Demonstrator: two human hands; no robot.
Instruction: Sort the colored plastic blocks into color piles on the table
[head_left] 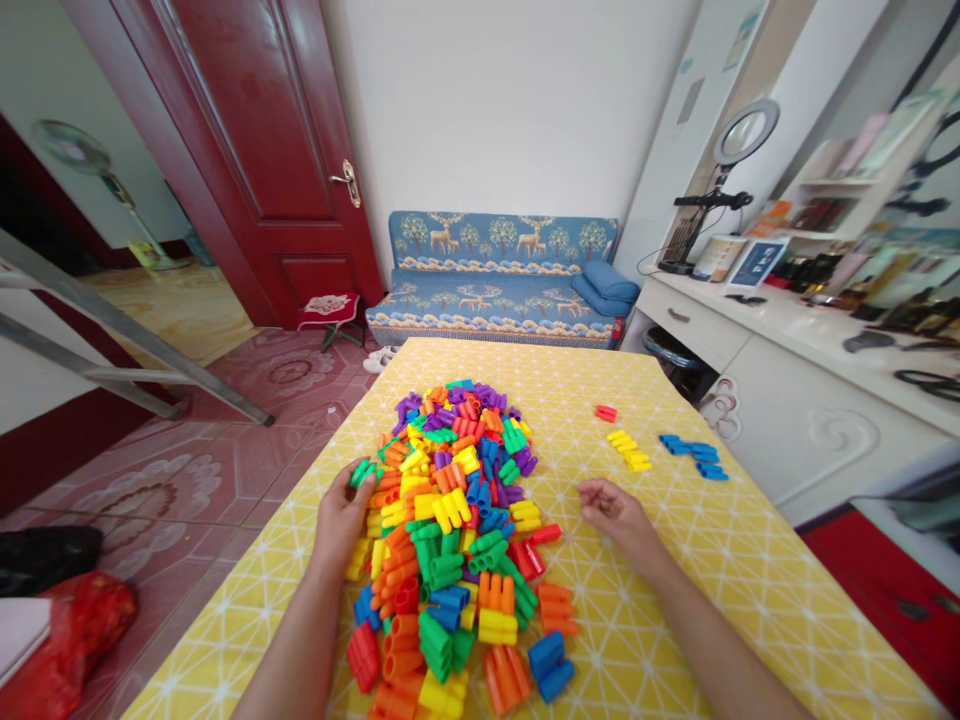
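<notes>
My left hand (343,510) is at the left edge of a big pile of plastic building blocks (450,505), its fingers closed around a green block (363,472). The pile mixes orange, yellow, green, blue, purple and red pieces shaped like joined tubes. Over the tablecloth to the right of the pile is my right hand (611,510), apart from the blocks. Its fingers are curled inward, and nothing shows between them. Beyond it lie a single red block (606,412), a yellow row of blocks (629,450) and a blue group of blocks (694,456).
A yellow patterned cloth covers the table (570,375). Behind it stands a blue sofa (495,285). To the right is a white dresser (795,370) with bottles and a ring light (746,132). A ladder (135,345) and a red stool (328,312) stand on the left.
</notes>
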